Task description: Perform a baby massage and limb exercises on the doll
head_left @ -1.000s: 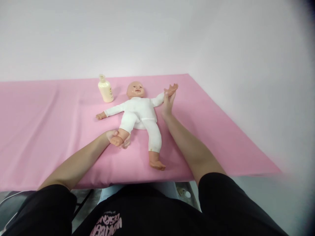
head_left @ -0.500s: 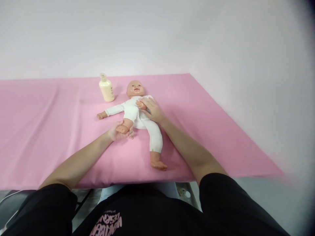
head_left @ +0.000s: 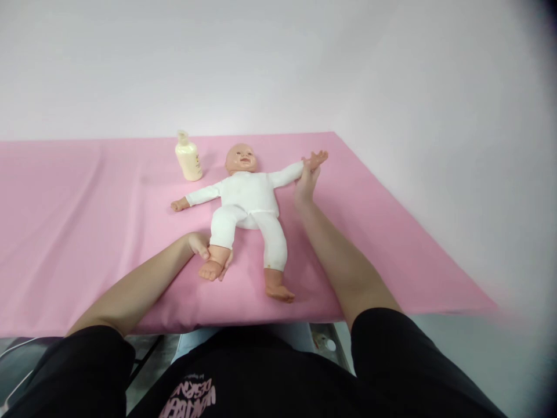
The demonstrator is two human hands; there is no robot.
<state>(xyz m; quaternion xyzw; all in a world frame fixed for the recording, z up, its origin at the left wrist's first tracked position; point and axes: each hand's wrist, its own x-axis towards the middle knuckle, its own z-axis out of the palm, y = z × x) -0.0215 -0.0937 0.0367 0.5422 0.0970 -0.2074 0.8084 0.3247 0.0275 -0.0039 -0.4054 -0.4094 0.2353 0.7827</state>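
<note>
Nearest the viewer, the person's black shirt (head_left: 261,371) bears pink lettering (head_left: 189,397) on its front; a white cable (head_left: 20,345) runs below the table's edge at lower left. Beyond it extends a pink cloth (head_left: 391,273), which covers the tabletop and shows soft folds on the left. A doll (head_left: 250,194) in white clothing lies on its back on this cloth, near the middle of the view, feet toward the viewer and head away. Its right-side foot, as viewed, rests just inside the cloth's near edge. The left hand (head_left: 198,242) grasps the ankle of the opposite leg, the thumb on the near side and the fingertips (head_left: 224,270) emerging beyond the ankle. Farther up, the doll's left-side arm, as viewed, stretches outward along the cloth, free of either hand. The right hand (head_left: 307,184) encircles the wrist of the other arm, which is extended to the right, the doll's fingers spread above the grip. Farther back, a pale yellow pump bottle (head_left: 189,161) stands upright on the cloth, left of the doll's head and apart from it; its label is too small to read. A pale wall (head_left: 243,64) closes the scene behind.
</note>
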